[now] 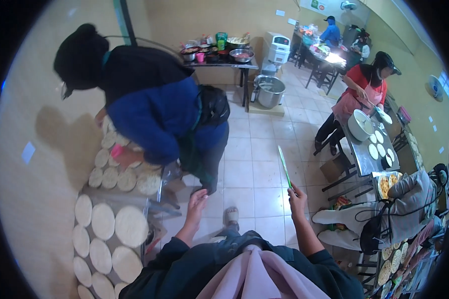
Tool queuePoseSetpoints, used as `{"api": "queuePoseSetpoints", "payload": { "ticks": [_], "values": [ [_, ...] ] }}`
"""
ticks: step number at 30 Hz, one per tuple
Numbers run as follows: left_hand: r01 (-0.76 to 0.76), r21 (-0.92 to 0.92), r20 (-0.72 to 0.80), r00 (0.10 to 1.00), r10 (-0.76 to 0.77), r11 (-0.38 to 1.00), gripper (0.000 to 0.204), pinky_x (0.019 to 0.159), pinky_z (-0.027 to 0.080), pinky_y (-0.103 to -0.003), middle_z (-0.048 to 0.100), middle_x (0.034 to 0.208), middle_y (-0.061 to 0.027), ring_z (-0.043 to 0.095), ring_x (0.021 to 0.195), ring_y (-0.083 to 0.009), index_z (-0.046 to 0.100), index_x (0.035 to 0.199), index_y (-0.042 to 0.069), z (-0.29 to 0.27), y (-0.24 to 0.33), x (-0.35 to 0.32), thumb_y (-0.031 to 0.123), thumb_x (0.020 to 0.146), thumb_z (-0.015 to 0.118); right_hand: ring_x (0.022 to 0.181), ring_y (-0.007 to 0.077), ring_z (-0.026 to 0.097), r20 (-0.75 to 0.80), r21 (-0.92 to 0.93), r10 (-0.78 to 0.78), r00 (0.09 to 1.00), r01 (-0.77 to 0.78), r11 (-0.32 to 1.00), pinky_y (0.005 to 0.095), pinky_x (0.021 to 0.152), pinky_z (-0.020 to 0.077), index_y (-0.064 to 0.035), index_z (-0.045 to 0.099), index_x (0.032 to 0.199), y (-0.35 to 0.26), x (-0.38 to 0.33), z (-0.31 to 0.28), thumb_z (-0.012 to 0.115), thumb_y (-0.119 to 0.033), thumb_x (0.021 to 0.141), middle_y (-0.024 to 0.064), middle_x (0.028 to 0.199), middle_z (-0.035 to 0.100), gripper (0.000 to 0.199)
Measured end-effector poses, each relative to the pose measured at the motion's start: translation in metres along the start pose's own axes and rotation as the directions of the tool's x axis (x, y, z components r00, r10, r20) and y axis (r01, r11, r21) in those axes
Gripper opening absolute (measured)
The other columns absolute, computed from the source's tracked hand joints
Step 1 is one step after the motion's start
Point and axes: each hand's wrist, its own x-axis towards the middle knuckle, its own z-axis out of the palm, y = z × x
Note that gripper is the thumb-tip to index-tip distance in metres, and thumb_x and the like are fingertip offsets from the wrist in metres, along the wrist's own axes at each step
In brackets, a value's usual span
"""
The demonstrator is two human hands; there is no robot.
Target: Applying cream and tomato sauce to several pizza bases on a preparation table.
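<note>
In my right hand is a long, thin knife with a green handle, its blade pointing up and away over the tiled floor. My left hand is held out in front of me, fingers stretched and nothing in them, close to the leg of a co-worker in blue. Left of me, flat round dough discs lie in rows on a table. Farther along, that co-worker leans over smaller dough rounds, with something pink by one hand.
A mixer with a steel bowl stands at the back beside a table of bowls. On the right, a co-worker in red works at a metal table with a white pot. Another person in grey bends nearby, beside topped flatbreads.
</note>
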Motion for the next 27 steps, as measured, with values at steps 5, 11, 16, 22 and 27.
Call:
{"api": "queuePoseSetpoints", "payload": {
  "ticks": [5, 11, 16, 22, 27],
  "values": [
    [0.052, 0.015, 0.350, 0.935, -0.054, 0.999, 0.036, 0.092, 0.039, -0.031, 0.056, 0.115, -0.0040, 0.053, 0.107, -0.0138, 0.052, 0.120, 0.008, 0.112, 0.035, 0.130, 0.027, 0.090, 0.057, 0.054, 0.0032, 0.040, -0.187, -0.035, 0.104, 0.977, -0.112, 0.993, 0.0190, 0.048, 0.0324, -0.0048, 0.062, 0.118, -0.005, 0.066, -0.036, 0.059, -0.007, 0.085, -0.0048, 0.066, 0.049, 0.034],
    [-0.122, -0.016, 0.627, 0.772, 0.105, 0.992, 0.033, 0.090, 0.040, -0.030, 0.055, 0.116, -0.0037, 0.055, 0.104, -0.0137, 0.051, 0.119, 0.007, 0.236, 0.071, 0.262, 0.024, 0.091, 0.056, 0.051, 0.0014, 0.037, -0.326, 0.173, 0.093, 0.941, -0.037, 0.984, 0.0174, 0.043, 0.0267, -0.0012, 0.058, 0.120, 0.012, 0.146, -0.072, 0.055, -0.002, 0.087, -0.0066, 0.065, 0.046, 0.033],
    [0.008, -0.055, 0.723, 0.690, 0.034, 0.998, 0.033, 0.092, 0.040, -0.029, 0.054, 0.118, -0.0053, 0.054, 0.108, -0.0148, 0.050, 0.122, 0.006, 0.282, 0.107, 0.326, 0.020, 0.092, 0.053, 0.054, 0.0037, 0.041, -0.456, 0.070, 0.122, 0.882, -0.101, 0.992, 0.0191, 0.046, 0.0313, 0.0029, 0.058, 0.114, 0.018, 0.228, -0.058, 0.056, 0.003, 0.084, -0.0033, 0.071, 0.051, 0.031],
    [-0.134, -0.120, 0.530, 0.829, 0.178, 0.984, 0.033, 0.093, 0.040, -0.031, 0.053, 0.120, -0.0067, 0.055, 0.108, -0.0159, 0.049, 0.122, 0.006, 0.275, 0.109, 0.424, 0.019, 0.093, 0.052, 0.054, 0.0075, 0.050, -0.189, -0.082, 0.114, 0.975, -0.131, 0.988, 0.0213, 0.046, 0.0381, 0.0027, 0.060, 0.108, 0.028, 0.422, -0.059, 0.055, 0.005, 0.077, 0.0026, 0.071, 0.058, 0.031],
    [-0.171, -0.142, 0.113, 0.976, 0.188, 0.975, 0.028, 0.093, 0.041, -0.032, 0.055, 0.114, -0.0081, 0.055, 0.105, -0.0180, 0.051, 0.118, 0.002, 0.274, 0.146, 0.470, 0.010, 0.091, 0.053, 0.045, 0.0089, 0.047, 0.078, -0.091, -0.003, 0.997, 0.010, 0.996, 0.0227, 0.036, 0.0351, 0.0002, 0.059, 0.093, -0.036, 0.652, 0.028, 0.050, -0.001, 0.081, 0.0057, 0.065, 0.056, 0.014]
  ]
}}
